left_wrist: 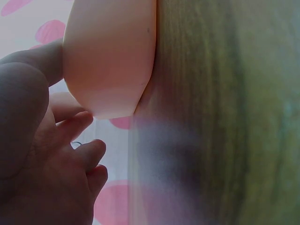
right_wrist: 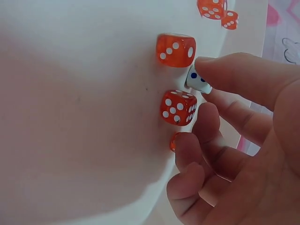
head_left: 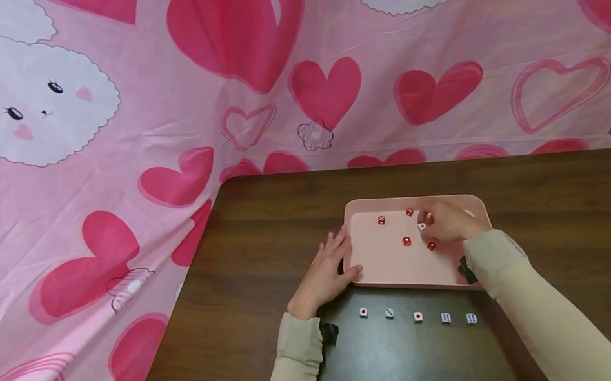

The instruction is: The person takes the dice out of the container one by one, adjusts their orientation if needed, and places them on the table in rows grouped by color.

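Treat white die (right_wrist: 197, 83), pinched in right hand (head_left: 446, 224) and, with underside hidden, perhaps touching tray (head_left: 383, 263), as light, rigid and slick, gripping across opposite side faces, with left hand (head_left: 324, 272) laid relaxed against tray edge.

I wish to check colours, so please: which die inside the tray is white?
The white die pinched by the right hand, inside the tray; the other visible dice there are red.
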The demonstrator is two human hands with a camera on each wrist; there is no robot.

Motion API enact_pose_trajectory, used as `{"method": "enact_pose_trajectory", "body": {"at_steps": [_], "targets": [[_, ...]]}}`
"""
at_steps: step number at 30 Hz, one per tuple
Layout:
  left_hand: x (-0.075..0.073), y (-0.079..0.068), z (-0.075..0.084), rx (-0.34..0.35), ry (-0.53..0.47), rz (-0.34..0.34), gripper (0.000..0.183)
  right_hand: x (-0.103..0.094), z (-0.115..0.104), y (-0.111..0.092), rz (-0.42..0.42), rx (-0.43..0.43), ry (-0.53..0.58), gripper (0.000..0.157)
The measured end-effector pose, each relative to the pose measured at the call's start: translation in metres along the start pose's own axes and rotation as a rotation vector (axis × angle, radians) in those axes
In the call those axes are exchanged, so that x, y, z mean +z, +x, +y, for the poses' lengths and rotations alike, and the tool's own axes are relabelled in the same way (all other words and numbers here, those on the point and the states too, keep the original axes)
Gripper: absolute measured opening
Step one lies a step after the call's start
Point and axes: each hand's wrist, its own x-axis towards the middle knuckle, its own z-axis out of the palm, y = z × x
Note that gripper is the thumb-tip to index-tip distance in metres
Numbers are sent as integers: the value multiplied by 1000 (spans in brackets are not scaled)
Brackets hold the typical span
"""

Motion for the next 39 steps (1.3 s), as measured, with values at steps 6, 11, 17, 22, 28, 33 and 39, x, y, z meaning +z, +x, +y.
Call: {"method": "enact_pose_trajectory", "body": {"at_steps": [6, 11, 17, 22, 28, 33, 39], "targets": [[0, 0, 0, 6, 3, 1, 75, 1, -1, 0, -10, 13, 11, 25], [0, 0, 1, 12, 7, 5, 75, 2, 1, 0, -19, 25, 24, 25], [0, 1, 1, 13, 5, 12, 75, 1, 0, 1, -8, 10, -15, 23], [0, 1, 0, 15, 6, 13, 75, 1, 0, 2, -11, 8, -39, 21], [0, 0, -1, 16, 10, 8, 75, 3, 1, 3, -13, 14, -22, 23], [0, -1, -1, 15, 11, 4, 75, 4, 1, 3, -8, 18, -26, 23], [0, -1, -2, 13, 7, 2, 75, 4, 0, 3, -11, 16, -49, 21]]}}
